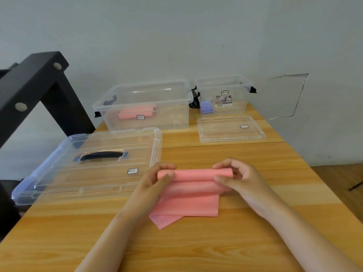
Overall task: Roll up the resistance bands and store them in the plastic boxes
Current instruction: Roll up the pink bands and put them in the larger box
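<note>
On the wooden worktop (255, 195), the left hand (155, 183) and right hand (238, 178) curl their fingers (222, 178) round opposite ends of the half-rolled pink rubber resistance band (193, 193); its roll's long axis runs left-right, the flat tail pointing toward the person.
</note>
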Demonstrator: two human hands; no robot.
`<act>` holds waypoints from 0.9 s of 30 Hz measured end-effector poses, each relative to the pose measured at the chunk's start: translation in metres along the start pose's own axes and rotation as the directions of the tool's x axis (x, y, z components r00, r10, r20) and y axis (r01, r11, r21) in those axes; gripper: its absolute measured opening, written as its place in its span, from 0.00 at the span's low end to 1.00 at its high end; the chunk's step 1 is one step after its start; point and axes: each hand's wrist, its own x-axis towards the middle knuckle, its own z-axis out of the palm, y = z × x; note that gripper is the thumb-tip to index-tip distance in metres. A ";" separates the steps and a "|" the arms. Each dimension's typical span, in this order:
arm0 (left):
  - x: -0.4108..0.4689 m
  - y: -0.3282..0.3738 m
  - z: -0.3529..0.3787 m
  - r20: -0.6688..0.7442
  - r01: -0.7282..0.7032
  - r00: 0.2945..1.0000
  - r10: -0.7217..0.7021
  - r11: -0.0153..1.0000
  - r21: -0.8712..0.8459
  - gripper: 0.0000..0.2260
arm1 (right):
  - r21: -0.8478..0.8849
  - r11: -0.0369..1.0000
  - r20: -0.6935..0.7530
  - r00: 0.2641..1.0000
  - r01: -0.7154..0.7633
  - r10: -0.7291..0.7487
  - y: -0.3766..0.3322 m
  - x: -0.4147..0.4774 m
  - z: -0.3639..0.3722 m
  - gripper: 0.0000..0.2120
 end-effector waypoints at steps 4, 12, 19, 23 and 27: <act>0.001 -0.001 0.002 0.008 -0.076 0.997 0.076 0.993 0.091 0.04 | 0.014 1.000 0.018 1.000 -0.006 0.006 0.000 0.000 -0.001 0.10; 0.000 -0.001 0.005 -0.012 -0.021 1.000 0.022 0.999 0.032 0.05 | 0.009 1.000 -0.001 1.000 -0.012 0.012 0.000 0.000 0.001 0.10; 0.000 0.001 0.002 -0.008 -0.100 0.995 0.100 0.992 -0.078 0.12 | 0.012 0.997 0.053 0.996 -0.078 0.077 -0.001 0.000 0.003 0.10; 0.001 -0.002 0.003 -0.023 0.039 0.999 -0.039 0.999 0.016 0.06 | -0.004 1.000 0.001 1.000 0.006 -0.006 -0.001 0.000 0.003 0.09; 0.002 -0.003 0.003 -0.029 -0.024 0.999 0.027 0.996 0.083 0.07 | -0.036 0.999 0.031 0.999 -0.032 0.033 -0.001 -0.001 0.003 0.11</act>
